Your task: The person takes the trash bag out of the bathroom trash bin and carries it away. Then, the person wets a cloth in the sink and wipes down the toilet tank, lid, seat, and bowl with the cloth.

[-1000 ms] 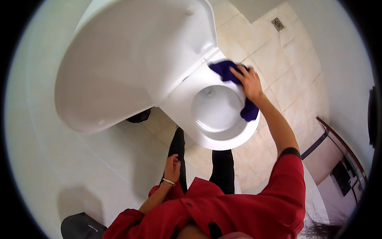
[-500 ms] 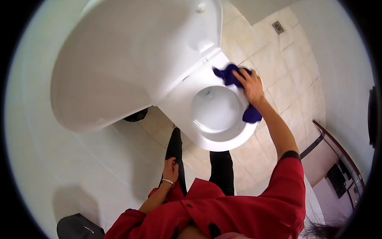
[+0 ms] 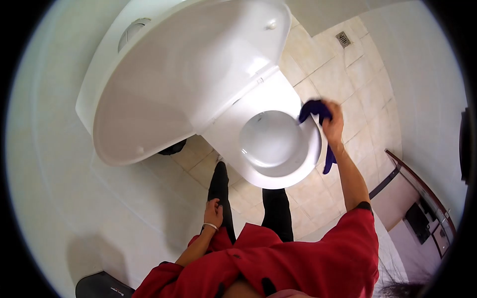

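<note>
My right hand (image 3: 333, 123) is closed around a dark purple cloth (image 3: 314, 110) at the right side of the toilet bowl. One end of the cloth lies over the bowl's inner edge, while another part hangs down outside, below the wrist. The white toilet rim (image 3: 312, 161) is exposed, and water stands in the bowl (image 3: 271, 141). Behind it, the seat and lid (image 3: 164, 94) are raised together. My left hand (image 3: 212, 214) rests on my left leg in black trousers, holding nothing that I can see; its fingers lie over the knee.
Beige floor tiles (image 3: 367, 114) surround the toilet, with a metal drain grate (image 3: 343, 39) at the back right. A dark-framed glass shelf (image 3: 422, 184) stands at the right. A black bin (image 3: 104, 285) sits at the lower left, and a dark object (image 3: 174, 147) shows beneath the lid.
My right hand has moved the cloth from the rim's back right toward the right, to the bowl's outer side. The view has shifted slightly. My left hand stays on the leg.
</note>
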`<action>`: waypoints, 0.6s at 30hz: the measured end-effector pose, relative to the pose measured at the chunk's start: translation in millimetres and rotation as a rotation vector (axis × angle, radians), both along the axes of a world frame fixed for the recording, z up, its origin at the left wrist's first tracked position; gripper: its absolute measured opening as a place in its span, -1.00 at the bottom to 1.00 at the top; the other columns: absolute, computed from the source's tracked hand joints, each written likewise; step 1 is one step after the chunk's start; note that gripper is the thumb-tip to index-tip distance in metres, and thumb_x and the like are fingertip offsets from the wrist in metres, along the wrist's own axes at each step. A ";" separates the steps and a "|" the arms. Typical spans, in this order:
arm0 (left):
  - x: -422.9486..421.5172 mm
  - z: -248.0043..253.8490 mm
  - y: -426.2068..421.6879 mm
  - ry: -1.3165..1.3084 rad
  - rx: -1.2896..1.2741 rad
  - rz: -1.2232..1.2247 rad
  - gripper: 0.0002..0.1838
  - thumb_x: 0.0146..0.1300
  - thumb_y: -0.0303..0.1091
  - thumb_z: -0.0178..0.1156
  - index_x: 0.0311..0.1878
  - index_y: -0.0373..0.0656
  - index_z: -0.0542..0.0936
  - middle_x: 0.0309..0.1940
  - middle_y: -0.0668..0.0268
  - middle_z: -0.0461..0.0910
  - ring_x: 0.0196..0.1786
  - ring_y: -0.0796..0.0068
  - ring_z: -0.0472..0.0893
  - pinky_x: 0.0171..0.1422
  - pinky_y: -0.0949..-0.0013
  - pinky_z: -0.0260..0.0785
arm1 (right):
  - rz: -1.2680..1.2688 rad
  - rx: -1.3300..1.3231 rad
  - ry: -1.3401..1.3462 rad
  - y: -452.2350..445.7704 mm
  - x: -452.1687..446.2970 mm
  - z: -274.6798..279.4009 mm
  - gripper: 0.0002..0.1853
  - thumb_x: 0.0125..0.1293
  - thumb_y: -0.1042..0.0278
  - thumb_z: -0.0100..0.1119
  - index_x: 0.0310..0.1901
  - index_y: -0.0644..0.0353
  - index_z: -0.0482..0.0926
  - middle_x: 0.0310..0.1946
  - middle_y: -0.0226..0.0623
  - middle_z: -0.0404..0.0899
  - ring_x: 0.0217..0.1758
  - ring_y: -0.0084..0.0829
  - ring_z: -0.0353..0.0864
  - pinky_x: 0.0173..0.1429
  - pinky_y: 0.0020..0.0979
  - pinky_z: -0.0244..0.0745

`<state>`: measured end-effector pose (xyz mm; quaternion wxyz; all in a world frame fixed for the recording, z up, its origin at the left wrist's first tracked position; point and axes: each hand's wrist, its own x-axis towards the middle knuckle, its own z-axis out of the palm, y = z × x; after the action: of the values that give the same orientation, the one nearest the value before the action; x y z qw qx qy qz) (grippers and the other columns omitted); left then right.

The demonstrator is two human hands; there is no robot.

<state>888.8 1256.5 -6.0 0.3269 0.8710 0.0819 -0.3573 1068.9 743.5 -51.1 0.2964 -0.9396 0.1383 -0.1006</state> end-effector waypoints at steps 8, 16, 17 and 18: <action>8.1 10.3 26.6 0.021 -0.001 0.121 -0.72 0.22 -0.45 0.14 0.01 -0.18 0.47 -0.28 0.20 0.43 -0.34 0.36 0.48 -0.23 0.33 0.40 | -0.841 0.410 -0.139 159.2 154.6 -53.1 -0.53 0.29 0.34 0.12 0.12 0.51 0.34 0.00 0.15 0.44 0.04 0.03 0.42 0.22 -0.12 0.24; 22.7 17.7 38.6 -0.053 -0.068 0.069 -0.73 0.23 -0.47 0.13 0.01 -0.15 0.49 -0.29 0.20 0.43 -0.38 0.35 0.48 -0.26 0.34 0.41 | 0.005 0.332 0.195 357.8 10.9 5.0 -0.28 -0.29 0.73 0.16 0.10 0.11 0.48 0.14 -0.15 0.31 0.15 0.05 0.24 0.25 -0.14 0.25; 27.6 19.4 39.3 -0.035 -0.076 0.107 -0.73 0.23 -0.47 0.12 0.01 -0.15 0.49 -0.29 0.20 0.44 -0.37 0.33 0.49 -0.25 0.33 0.41 | 0.040 0.334 0.212 358.3 -5.6 8.3 -0.27 -0.30 0.73 0.17 0.09 0.06 0.50 0.12 -0.17 0.32 0.15 0.03 0.24 0.25 -0.13 0.25; 33.0 19.2 42.1 -0.028 -0.071 0.100 -0.73 0.23 -0.47 0.12 0.01 -0.15 0.49 -0.29 0.20 0.44 -0.37 0.33 0.49 -0.25 0.33 0.41 | 0.074 0.338 0.236 355.0 -25.0 8.4 -0.27 -0.31 0.73 0.18 0.07 0.01 0.51 0.11 -0.19 0.33 0.15 0.02 0.25 0.24 -0.13 0.26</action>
<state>921.7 1298.5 13.2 0.3761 0.8587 0.1082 -0.3310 1043.9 1098.5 -42.8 0.4352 -0.8862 0.1522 0.0456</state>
